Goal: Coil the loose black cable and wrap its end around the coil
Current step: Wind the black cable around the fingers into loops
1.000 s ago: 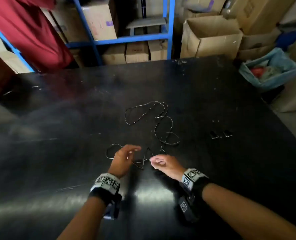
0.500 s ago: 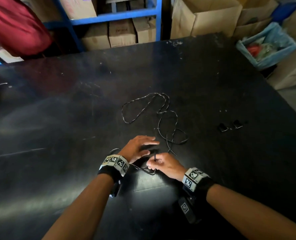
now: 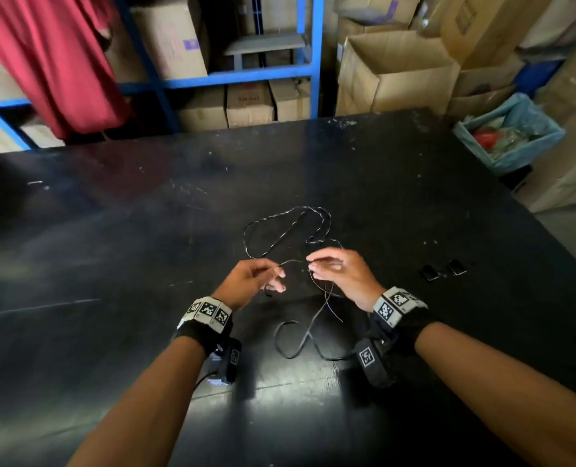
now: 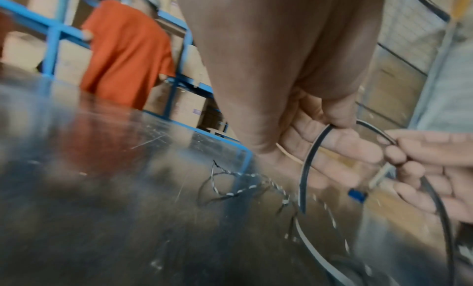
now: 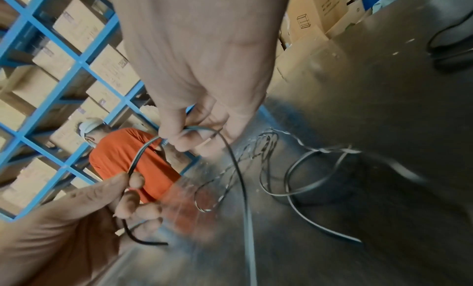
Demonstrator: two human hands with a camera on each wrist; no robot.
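Warehouse table (image 3: 111, 264), lined bin (image 3: 546, 136) holding rubbish (image 3: 483, 139)

The cable (image 3: 288, 230) lies mid-surface (image 3: 111, 264), loops beyond and before the hands. Left hand (image 3: 249, 281) and right hand (image 3: 344, 274) pinch it between them; two clips (image 3: 443, 270) lie right.

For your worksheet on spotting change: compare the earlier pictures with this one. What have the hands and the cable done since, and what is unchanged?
Both hands have risen off the table. The left hand and right hand, which lay low over the cable's near part, now each pinch it, a short span arching between them. The near slack now trails down toward the person. The far twisted loops and the two small black items stayed put.
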